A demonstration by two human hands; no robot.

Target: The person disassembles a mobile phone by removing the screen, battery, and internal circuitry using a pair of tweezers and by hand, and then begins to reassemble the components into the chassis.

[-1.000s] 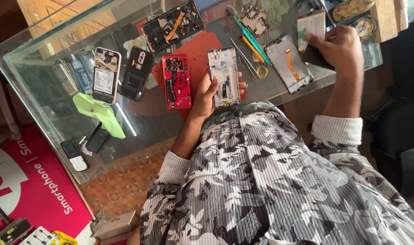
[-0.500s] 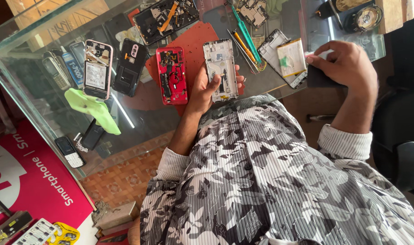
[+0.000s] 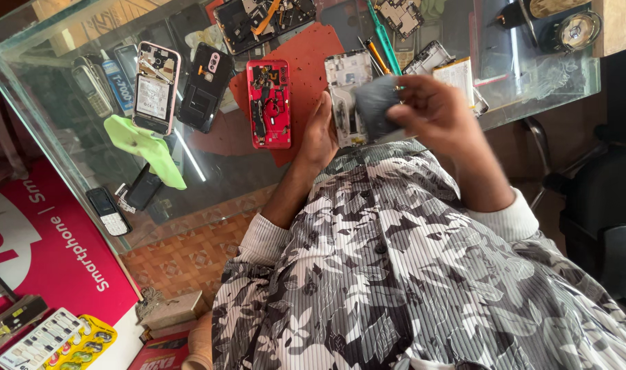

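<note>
glass counter [image 3: 66,130], tiled floor [image 3: 189,253], black chair [image 3: 607,226]

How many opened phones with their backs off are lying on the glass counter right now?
4, maybe more beyond the frame's top edge: pink-edged phone far left, red-framed phone on the mat, white-framed phone under the left hand, black opened phone at the top.

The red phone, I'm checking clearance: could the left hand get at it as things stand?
Probably yes. The left hand rests on the white phone frame, right beside the red phone, which lies open-backed on the glass table with nothing between them.
</note>
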